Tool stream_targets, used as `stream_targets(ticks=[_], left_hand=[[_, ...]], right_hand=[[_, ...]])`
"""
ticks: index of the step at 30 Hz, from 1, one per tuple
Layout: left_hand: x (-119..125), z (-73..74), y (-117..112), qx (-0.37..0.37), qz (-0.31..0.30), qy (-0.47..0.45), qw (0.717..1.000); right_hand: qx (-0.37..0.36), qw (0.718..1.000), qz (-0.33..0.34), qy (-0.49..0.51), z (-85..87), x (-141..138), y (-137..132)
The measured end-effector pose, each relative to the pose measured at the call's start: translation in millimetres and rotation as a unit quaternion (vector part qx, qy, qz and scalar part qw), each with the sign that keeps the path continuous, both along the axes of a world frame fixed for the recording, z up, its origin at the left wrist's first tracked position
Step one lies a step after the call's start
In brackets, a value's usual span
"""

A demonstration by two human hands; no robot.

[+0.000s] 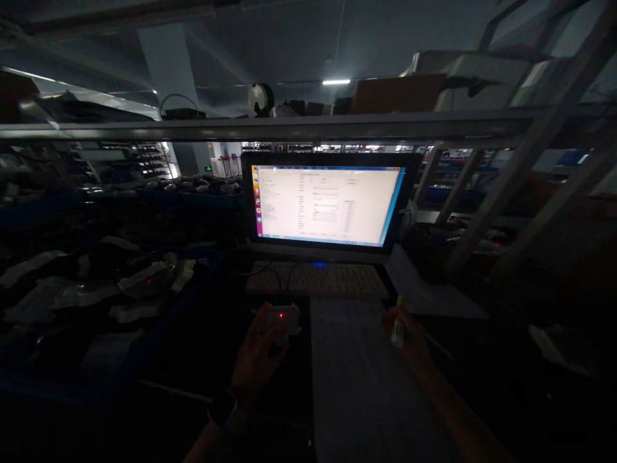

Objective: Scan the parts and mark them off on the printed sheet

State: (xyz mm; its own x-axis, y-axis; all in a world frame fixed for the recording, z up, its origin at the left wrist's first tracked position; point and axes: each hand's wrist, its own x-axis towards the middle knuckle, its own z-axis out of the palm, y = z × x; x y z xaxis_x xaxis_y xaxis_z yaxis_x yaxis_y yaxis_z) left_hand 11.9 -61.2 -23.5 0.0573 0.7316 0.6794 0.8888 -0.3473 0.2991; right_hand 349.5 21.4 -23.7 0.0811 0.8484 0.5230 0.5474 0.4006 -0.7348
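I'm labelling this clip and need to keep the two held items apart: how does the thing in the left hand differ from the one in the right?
The white device in the left hand is broad, boxy and shows a red light; the marker-like stick in the right hand is slim, unlit and yellow-tipped. The device lies flat under the fingers; the stick stands nearly upright in a closed grip. Both are pale and held before the keyboard.

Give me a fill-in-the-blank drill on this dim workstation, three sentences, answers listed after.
1. The left hand holds a small white device showing a ____ light.
2. The right hand grips a marker with a ____ cap.
3. Behind the keyboard stands a lit ____.

Missing words: red; yellow; monitor
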Motion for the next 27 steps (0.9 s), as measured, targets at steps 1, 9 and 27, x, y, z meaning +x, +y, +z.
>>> stream_targets(ticks=[1, 9, 27], left_hand=[[0.2, 0.0, -0.1, -0.001, 0.002, -0.002, 1.0], [-1.6, -1.5, 0.1, 0.003, -0.007, 0.008, 1.0], [0.1, 5.0, -2.6, -0.027, -0.002, -0.003, 1.0]], right_hand=[[-0.001, 1.0, -0.003, -0.002, -0.6, 0.6, 0.0], [0.011, 1.0, -0.003, -0.005, -6.6, 3.0, -0.9], [0.029, 0.999, -0.009, -0.01, -2.0, -1.0, -1.4]])
